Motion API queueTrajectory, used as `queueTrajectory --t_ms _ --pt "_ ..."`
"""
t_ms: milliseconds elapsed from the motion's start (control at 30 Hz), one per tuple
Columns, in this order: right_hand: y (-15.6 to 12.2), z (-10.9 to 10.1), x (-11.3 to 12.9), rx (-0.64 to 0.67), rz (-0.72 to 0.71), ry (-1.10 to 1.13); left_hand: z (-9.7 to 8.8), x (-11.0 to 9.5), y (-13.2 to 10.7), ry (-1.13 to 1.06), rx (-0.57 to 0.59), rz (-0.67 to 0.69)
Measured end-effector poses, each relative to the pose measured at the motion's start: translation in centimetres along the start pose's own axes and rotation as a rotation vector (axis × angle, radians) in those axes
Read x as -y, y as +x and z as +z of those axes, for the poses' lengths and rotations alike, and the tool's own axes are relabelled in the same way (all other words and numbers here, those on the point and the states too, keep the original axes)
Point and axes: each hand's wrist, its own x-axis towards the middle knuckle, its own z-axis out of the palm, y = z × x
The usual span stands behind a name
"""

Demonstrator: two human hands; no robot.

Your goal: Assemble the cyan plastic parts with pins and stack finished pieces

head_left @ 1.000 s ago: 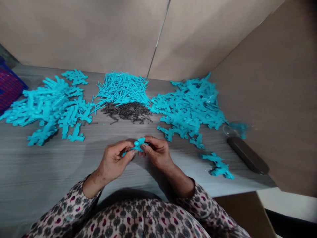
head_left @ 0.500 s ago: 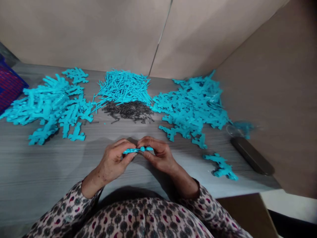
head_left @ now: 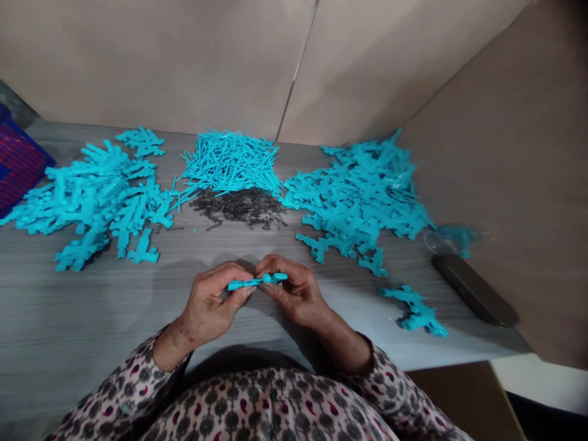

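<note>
Both hands meet over the near middle of the grey table [head_left: 68,324]. My left hand [head_left: 211,303] and my right hand [head_left: 294,291] pinch one small turquoise plastic piece [head_left: 257,281] between thumbs and fingers, held level and edge-on. Beyond them lie a heap of thin turquoise sticks [head_left: 229,162] and a patch of small dark pins [head_left: 239,206]. Piles of flat turquoise parts spread at the left [head_left: 92,196] and at the right [head_left: 358,196].
A few turquoise pieces [head_left: 416,311] lie apart near the right front edge. A dark oblong case [head_left: 475,289] rests by the right wall, with a clear bag [head_left: 452,237] behind it. A purple-blue basket [head_left: 18,162] stands at far left. Tan panels enclose the table.
The piece between my fingers has turned from upright and bunched to level and edge-on. Both hands have stayed at the same spot.
</note>
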Motion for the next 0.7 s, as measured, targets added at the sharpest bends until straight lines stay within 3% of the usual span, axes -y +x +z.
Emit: queueTrajectory --t_ms 400,533,700 --pt "0.2 -0.1 -0.3 0.025 0.05 0.13 0.5 -0.7 0.0 0.008 -0.048 0.005" --pt "0.3 -0.8 -0.1 0.057 0.152 0.099 0.5 -0.4 0.3 -0.061 -0.042 -0.001" --pt "0.0 -0.7 -0.1 0.051 0.127 0.041 0.2 -0.3 0.5 -0.045 -0.03 0.023"
